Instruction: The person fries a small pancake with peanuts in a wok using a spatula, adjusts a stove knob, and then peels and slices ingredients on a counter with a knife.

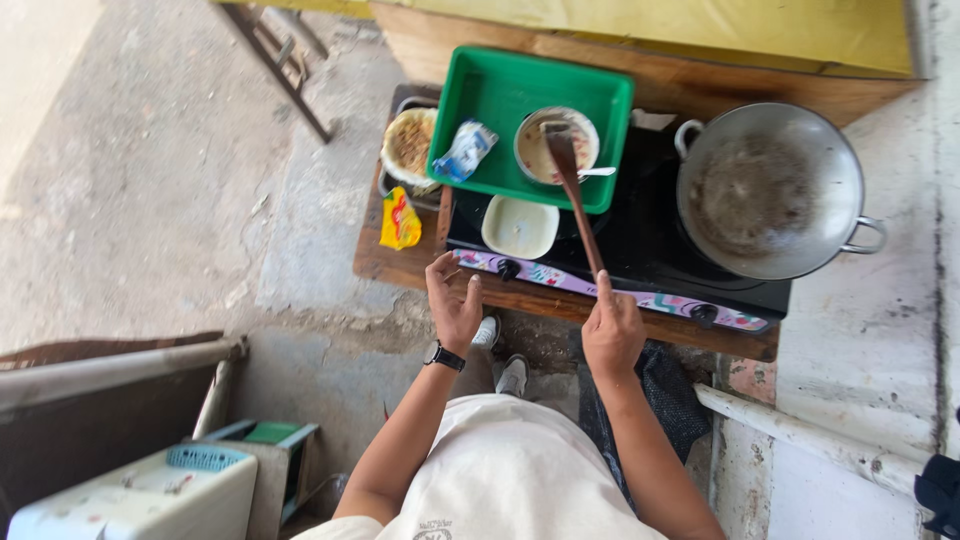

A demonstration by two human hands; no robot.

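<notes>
wooden spatula (577, 195) in bowl (556, 146), green tray (500, 95), wok (768, 190)

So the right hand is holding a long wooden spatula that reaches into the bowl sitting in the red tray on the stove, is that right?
Not quite: the tray is green, not red. The head view shows the right hand holding the long wooden spatula, whose blade reaches into the bowl sitting in that green tray on the stove.

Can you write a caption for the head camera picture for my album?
Right hand holds a wooden spatula over a bowl in a green tray; left hand by the stove.
</notes>
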